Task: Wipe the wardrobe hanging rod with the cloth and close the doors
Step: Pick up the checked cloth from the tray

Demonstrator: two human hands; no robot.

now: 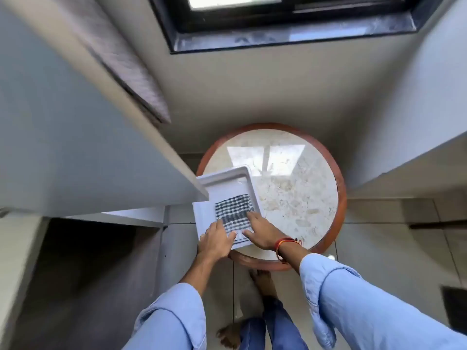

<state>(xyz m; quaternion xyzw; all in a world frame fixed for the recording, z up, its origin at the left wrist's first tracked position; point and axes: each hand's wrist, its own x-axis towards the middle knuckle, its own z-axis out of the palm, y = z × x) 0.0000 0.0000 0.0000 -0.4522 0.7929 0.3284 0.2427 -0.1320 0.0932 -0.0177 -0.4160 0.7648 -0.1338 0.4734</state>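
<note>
1. A person in light blue sleeves is looking straight down at a small round counter (pixel 298 198) with a pale marble top and a reddish rim, sitting at the centre of the frame.
2. A white tray (pixel 219 183) is lying on the counter's left side, with its near left corner hanging over the rim.
3. The cloth (pixel 233 210), checked in dark and white and folded flat, is resting in the near half of the tray.
4. The left hand (pixel 218 239) is lying on the cloth's near left corner, fingers spread and only lightly curled, not yet gripping anything.
5. The right hand (pixel 262 232), with a red thread at the wrist, is pressing flat on the cloth's right edge, fingers open, also holding nothing.
6. A pale wardrobe door (pixel 83 137) is standing open across the left of the frame; the hanging rod is not showing here.
7. Likely risk: because the tray is overhanging the rim, pressing or dragging on its near corner could tip it off the counter onto the tiled floor (pixel 384 238), close to the person's bare feet.
8. Another risk: lifting the cloth by one corner could let it unfold and drag the light tray along.
</note>
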